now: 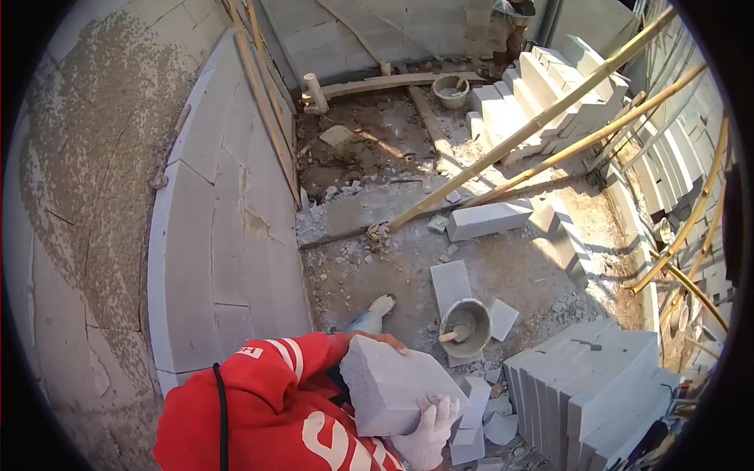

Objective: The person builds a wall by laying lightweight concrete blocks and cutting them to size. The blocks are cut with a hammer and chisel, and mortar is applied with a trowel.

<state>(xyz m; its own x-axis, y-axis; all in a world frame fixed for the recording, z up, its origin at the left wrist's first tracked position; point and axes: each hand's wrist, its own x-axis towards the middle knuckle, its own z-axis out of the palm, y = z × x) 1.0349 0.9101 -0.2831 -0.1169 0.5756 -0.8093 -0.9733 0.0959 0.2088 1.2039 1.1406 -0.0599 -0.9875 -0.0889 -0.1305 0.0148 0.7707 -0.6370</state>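
Note:
A pale grey lightweight concrete block, its near end rough and broken, is held between my two hands in front of my red top. My left hand, partly hidden, lies over the block's far upper edge. In a white glove, my right hand grips the lower right corner with its fingers bent over the edge. Just beyond the block, a bucket stands on the floor with a handled tool in it. Pieces of cut block lie beside the bucket.
A block wall rises at left. Stacked blocks stand at lower right, more at the back. Bamboo poles slant across the space. One block lies on the rubble-strewn floor. Another person is at the far end, near a second bucket.

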